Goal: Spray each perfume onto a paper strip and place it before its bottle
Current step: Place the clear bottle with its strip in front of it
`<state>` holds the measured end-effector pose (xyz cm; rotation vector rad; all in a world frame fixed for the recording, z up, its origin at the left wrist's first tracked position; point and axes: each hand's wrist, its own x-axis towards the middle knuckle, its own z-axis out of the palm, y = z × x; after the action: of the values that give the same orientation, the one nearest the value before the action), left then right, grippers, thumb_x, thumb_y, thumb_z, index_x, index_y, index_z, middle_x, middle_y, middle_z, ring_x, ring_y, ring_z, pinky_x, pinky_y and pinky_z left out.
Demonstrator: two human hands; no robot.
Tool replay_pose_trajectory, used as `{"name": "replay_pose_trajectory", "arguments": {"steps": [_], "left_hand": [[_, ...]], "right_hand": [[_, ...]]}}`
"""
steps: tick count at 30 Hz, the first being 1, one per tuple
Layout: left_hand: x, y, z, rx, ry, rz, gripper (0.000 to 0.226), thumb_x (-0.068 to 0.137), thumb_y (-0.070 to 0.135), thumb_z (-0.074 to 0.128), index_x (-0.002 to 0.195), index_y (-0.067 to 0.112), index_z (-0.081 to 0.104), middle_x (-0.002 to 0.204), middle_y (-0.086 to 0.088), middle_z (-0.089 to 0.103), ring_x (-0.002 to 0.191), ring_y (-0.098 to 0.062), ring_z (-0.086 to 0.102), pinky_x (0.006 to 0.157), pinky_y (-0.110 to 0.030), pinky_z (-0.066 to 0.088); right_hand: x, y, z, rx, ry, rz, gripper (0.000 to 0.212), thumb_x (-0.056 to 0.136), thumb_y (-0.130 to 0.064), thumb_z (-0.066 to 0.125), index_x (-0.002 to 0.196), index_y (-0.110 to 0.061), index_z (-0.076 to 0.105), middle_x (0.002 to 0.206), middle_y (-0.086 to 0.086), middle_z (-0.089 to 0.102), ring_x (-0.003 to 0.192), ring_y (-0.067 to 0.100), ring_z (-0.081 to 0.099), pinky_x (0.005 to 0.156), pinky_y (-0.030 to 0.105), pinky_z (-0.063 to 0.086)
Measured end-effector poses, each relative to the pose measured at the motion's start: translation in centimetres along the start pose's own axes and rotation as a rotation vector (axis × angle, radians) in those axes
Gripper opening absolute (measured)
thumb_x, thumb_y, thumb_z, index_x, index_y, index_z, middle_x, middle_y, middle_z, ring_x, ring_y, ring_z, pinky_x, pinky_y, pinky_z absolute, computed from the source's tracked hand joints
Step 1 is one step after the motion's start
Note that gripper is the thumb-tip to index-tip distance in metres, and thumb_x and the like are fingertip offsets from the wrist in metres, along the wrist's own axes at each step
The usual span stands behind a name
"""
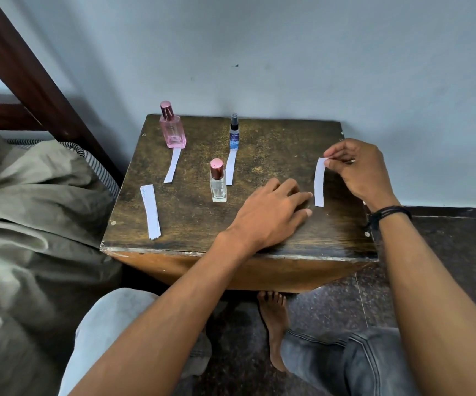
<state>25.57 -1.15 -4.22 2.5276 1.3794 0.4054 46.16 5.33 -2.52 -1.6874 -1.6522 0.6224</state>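
Paper strip is pinched at its top end by right hand and held at 3 o'clock on table. Left hand is laid flat with fingers straight at strip's 8 o'clock, fingertips just beside its lower end. Clear bottle is stood at left hand's 10 o'clock, apart from both hands.

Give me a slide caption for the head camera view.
Right hand pinches a strip, left hand flat on the table; clear bottle has none yet.

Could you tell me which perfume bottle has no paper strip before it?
The clear bottle, nearest the person; the pink bottle and the blue bottle each stand behind a strip.
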Motion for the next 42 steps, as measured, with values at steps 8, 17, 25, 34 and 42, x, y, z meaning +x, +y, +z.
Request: {"name": "replay_pose_trajectory", "arguments": {"steps": [8, 17, 25, 34, 42], "left_hand": [[0.1, 0.0, 0.7, 0.047, 0.039, 0.023, 0.046, 0.103, 0.049, 0.037, 0.142, 0.029, 0.052, 0.127, 0.001, 0.051, 0.111, -0.023, 0.047, 0.094, -0.042, 0.048], [0.5, 0.4, 1.0, 0.112, 0.086, 0.031, 0.039, 0.103, 0.044, 0.038, 0.133, 0.029, 0.059, 0.119, -0.002, 0.053, 0.104, -0.025, 0.049, 0.086, -0.042, 0.050], [0.6, 0.8, 1.2, 0.142, 0.121, 0.023, 0.033, 0.102, 0.040, 0.040, 0.127, 0.028, 0.059, 0.118, -0.003, 0.054, 0.101, -0.027, 0.050, 0.082, -0.045, 0.052], [0.8, 0.7, 1.2, 0.119, 0.117, 0.020, 0.033, 0.102, 0.036, 0.042, 0.131, 0.028, 0.057, 0.118, -0.003, 0.053, 0.101, -0.025, 0.049, 0.084, -0.043, 0.051], [1.3, 0.7, 1.7, 0.136, 0.143, -0.017, 0.033, 0.101, 0.037, 0.040, 0.127, 0.028, 0.058, 0.121, -0.002, 0.052, 0.104, -0.026, 0.046, 0.084, -0.042, 0.047]], "right_hand": [[0.3, 0.3, 0.5, -0.010, 0.022, 0.005, 0.008, 0.091, -0.012, 0.075, 0.096, -0.018, 0.074, 0.094, -0.003, 0.071, 0.086, 0.008, 0.065, 0.075, 0.014, 0.046], [0.5, 0.9, 1.7, -0.099, 0.009, -0.038, 0.010, 0.093, -0.014, 0.072, 0.094, -0.024, 0.074, 0.099, -0.005, 0.073, 0.090, 0.008, 0.065, 0.077, 0.014, 0.046], [0.4, 0.9, 1.3, -0.253, -0.048, -0.104, 0.010, 0.094, -0.018, 0.069, 0.099, -0.018, 0.078, 0.115, -0.005, 0.060, 0.091, 0.010, 0.060, 0.085, 0.027, 0.048], [0.4, 0.3, 1.4, -0.352, -0.046, -0.078, 0.022, 0.098, -0.017, 0.061, 0.113, -0.018, 0.076, 0.118, 0.003, 0.060, 0.104, 0.020, 0.058, 0.085, 0.026, 0.040], [0.5, 0.6, 1.7, -0.382, -0.049, -0.105, 0.030, 0.103, -0.012, 0.051, 0.124, -0.015, 0.072, 0.122, 0.007, 0.057, 0.113, 0.026, 0.053, 0.090, 0.029, 0.042]]}}
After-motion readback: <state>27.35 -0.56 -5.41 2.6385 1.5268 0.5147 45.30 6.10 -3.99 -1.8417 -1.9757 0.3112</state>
